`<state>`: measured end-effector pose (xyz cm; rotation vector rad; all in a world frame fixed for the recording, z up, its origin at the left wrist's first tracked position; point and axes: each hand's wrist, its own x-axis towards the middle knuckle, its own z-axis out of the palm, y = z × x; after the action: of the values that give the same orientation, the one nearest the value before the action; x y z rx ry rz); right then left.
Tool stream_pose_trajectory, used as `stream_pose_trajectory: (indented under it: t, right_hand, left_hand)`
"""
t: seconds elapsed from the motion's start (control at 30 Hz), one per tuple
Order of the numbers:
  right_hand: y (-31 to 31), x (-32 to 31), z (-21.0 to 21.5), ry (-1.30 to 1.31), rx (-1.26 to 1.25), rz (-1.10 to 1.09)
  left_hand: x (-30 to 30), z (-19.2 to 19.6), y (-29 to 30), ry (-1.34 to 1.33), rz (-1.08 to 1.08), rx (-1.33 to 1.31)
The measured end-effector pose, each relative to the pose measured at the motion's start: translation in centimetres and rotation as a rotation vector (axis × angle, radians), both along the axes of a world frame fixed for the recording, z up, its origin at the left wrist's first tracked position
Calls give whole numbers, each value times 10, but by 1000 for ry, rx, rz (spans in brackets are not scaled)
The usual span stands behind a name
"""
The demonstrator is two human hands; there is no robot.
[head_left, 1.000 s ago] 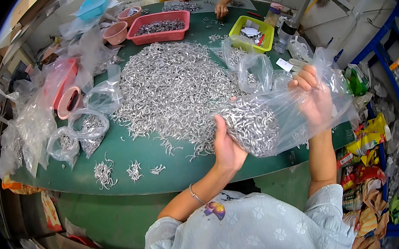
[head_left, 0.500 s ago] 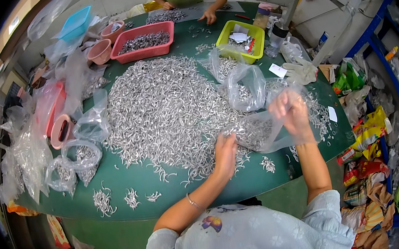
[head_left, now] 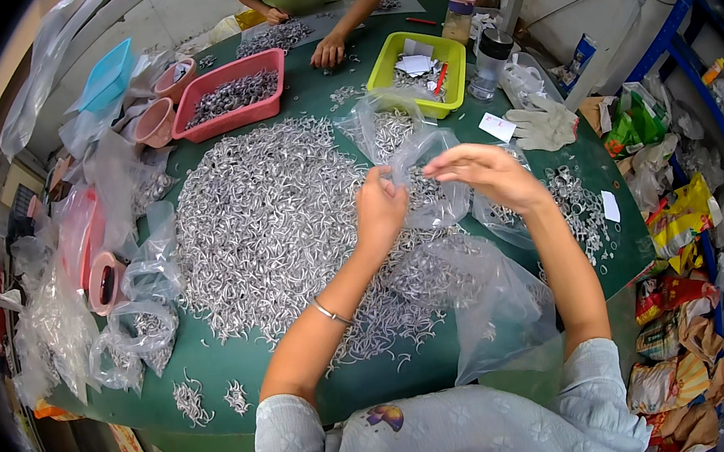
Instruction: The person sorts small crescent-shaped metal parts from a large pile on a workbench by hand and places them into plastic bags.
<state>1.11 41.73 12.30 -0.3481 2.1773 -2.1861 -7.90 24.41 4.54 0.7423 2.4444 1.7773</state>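
While the left hand (head_left: 381, 210) is closed on the rim of a clear plastic bag (head_left: 434, 207), the right hand (head_left: 492, 177) stands open beside it, fingers extended; contact cannot be determined. The second bag (head_left: 510, 309), previously handheld, now lies nearer the body, translucent, slumped, containing curved silver pieces (head_left: 434, 273).
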Motion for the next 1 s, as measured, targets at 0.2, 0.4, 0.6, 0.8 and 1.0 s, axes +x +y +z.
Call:
stream_pose_trajectory:
  t: [0.2, 0.4, 0.6, 0.8, 1.0]
  right_hand:
    - [-11, -37, -67, -196, 1377, -187]
    - [-18, -45, -86, 84, 1401, -183]
    - [-9, -39, -90, 53, 1183, -224]
    - [-9, -35, -76, 108, 1113, -376]
    - [-12, -23, -51, -24, 635, -499]
  left_hand:
    - [4, 9, -15, 54, 54, 65]
    - [17, 8, -23, -90, -2, 150]
    - [17, 11, -23, -120, 13, 174]
    - [14, 9, -23, -160, -13, 144]
    - [16, 9, -24, -64, -6, 120]
